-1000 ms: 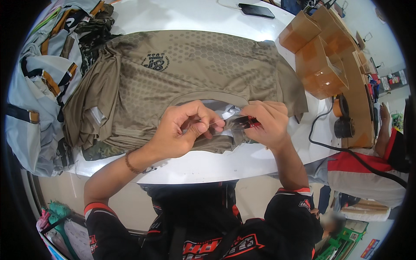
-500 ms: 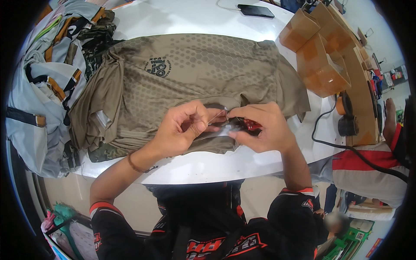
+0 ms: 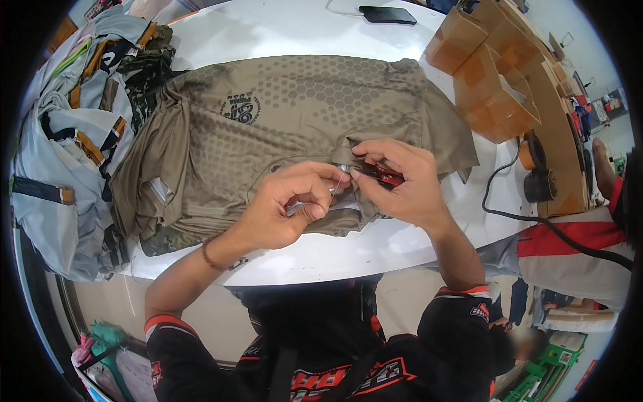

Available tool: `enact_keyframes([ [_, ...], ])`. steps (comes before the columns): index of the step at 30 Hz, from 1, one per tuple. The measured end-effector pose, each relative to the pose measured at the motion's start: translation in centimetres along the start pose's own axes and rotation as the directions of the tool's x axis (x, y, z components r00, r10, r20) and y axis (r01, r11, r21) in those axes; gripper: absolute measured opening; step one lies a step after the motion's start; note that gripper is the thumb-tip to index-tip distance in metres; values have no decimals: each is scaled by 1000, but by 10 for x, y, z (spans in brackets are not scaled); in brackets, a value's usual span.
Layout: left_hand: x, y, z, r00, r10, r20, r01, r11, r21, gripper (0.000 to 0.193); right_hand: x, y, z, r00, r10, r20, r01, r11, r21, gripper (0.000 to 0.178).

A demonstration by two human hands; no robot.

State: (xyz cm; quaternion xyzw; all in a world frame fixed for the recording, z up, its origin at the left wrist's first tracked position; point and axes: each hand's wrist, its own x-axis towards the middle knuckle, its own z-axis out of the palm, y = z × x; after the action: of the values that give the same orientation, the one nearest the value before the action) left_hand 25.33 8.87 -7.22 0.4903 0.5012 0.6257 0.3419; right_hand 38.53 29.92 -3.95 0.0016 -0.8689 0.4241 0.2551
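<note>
A brown jersey shirt (image 3: 301,127) with a hexagon pattern and a dark round print lies spread before me, its collar end toward me. My left hand (image 3: 281,208) pinches a thin pale thread (image 3: 334,194) between thumb and finger, its outstretched fingers at the neckline. Inside my right hand (image 3: 415,184) sits a small red and black tool that looks like thread snips (image 3: 385,176). Its tip points left, close to the thread and a small whitish spot at the collar. My right fingers partly hide the tool, so I cannot tell whether its blades touch the thread.
Heaped grey, black and camouflage garments (image 3: 74,147) cover the left side of the white table (image 3: 221,30). A black phone (image 3: 387,15) with a cable lies at the back. Open cardboard boxes (image 3: 495,94), tape rolls (image 3: 538,184) and a black cable (image 3: 509,216) stand or run along the right.
The right hand with the snips has moved slightly up and left, nearer the left fingertips. The collar cloth has shifted, and the left hand has moved slightly right.
</note>
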Motion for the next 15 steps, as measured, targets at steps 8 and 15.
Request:
enact_keyframes([
  [8, -3, -3, -2, 999, -44, -17, 45, 995, 92, 12, 7, -17, -14, 871, 403, 280, -488, 769, 412, 18],
  [15, -3, -4, 0, 1000, 1, -11, 0, 993, 120, 18, 6, -7, -36, 516, 458, 724, -796, 569, 207, 53],
])
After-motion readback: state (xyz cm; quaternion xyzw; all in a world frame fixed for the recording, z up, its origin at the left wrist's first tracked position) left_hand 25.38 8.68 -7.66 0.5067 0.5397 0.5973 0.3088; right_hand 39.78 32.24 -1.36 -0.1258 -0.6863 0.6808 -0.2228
